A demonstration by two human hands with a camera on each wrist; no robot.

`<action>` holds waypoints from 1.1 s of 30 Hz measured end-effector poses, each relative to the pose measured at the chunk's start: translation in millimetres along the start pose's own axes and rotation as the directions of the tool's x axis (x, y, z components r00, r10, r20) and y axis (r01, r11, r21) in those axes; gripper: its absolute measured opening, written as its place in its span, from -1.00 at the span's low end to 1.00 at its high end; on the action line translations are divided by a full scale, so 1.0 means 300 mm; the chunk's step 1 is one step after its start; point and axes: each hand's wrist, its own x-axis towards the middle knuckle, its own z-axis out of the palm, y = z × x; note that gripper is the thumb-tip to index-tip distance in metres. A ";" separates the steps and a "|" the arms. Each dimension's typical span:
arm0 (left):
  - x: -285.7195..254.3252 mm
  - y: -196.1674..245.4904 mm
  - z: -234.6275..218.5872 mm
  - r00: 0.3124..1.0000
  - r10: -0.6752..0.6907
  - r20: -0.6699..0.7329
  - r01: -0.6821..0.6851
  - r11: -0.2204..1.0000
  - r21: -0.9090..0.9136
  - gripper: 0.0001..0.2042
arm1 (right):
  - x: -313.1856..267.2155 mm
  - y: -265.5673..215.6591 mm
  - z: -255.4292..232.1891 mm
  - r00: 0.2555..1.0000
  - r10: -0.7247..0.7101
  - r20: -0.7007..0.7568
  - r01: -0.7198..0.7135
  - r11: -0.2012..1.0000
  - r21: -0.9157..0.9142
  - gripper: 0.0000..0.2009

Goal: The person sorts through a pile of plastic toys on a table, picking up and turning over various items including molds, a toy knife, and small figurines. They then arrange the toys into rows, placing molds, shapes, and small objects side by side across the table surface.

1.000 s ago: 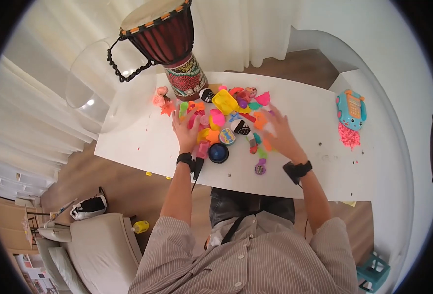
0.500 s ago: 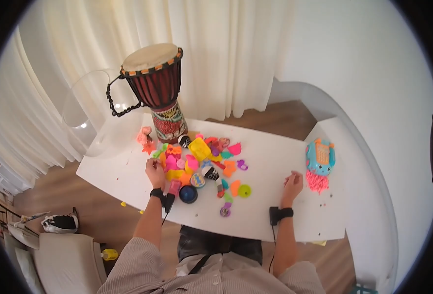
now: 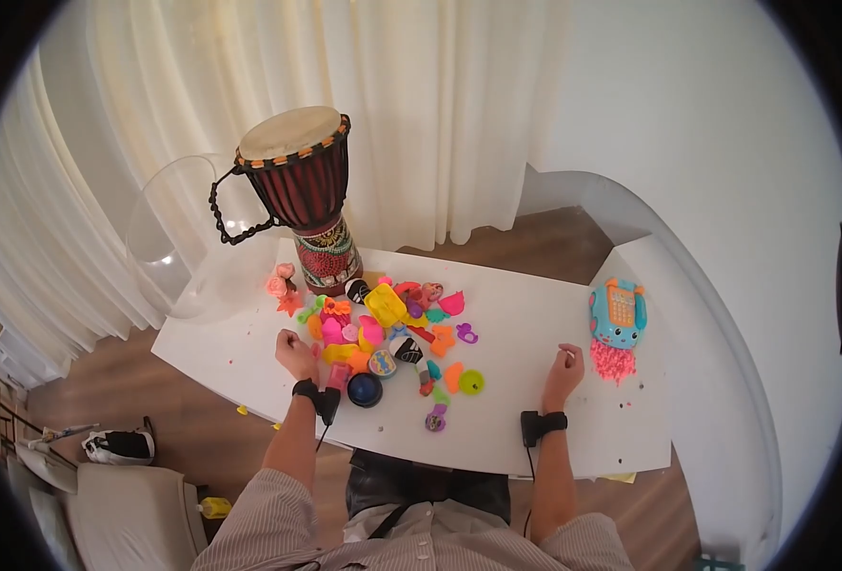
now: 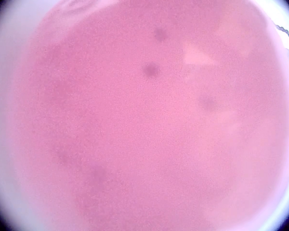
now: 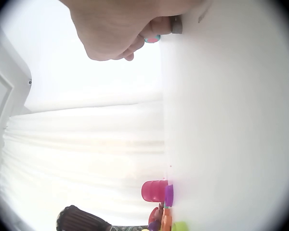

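Observation:
A heap of colourful small toys lies on the white table (image 3: 525,295), with a yellow tray (image 3: 385,305), a black-and-white striped piece (image 3: 406,349) and a dark blue round thing (image 3: 365,389) among them. My left hand (image 3: 296,357) rests at the heap's left edge, fingers loosely curled, holding nothing. Beside that wrist is a pink piece (image 3: 338,375); a blurred pink surface (image 4: 144,125) fills the left wrist view. Well right of the heap, my right hand (image 3: 563,374) rests on the table with loosely curled fingers and nothing in it.
A tall djembe drum (image 3: 311,181) stands at the back left beside pink flowers (image 3: 282,281). On the right sits a blue toy telephone (image 3: 618,312) with pink beads (image 3: 614,362) in front. A lime-green round piece (image 3: 471,382) lies at the heap's right edge.
Both hands have come away from over the toys, the left towards me and leftwards, the right far to the right. Their spread fingers have relaxed into a loose curl. The head view has tilted up.

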 end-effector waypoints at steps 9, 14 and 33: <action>0.013 -0.034 0.000 0.999 0.020 -0.031 -0.020 1.000 0.014 -0.83 | 0.005 0.027 -0.010 0.999 0.012 -0.042 -0.012 1.000 0.013 -0.87; 0.021 -0.061 0.004 0.998 0.050 -0.048 -0.048 0.998 0.037 -0.83 | 0.010 0.040 -0.006 0.998 -0.012 -0.065 0.013 1.000 0.006 -0.87; 0.019 -0.055 -0.006 0.996 -0.045 0.081 0.046 0.999 -0.013 -0.85 | -0.002 0.035 -0.002 1.000 -0.001 -0.022 0.002 1.000 0.030 -0.88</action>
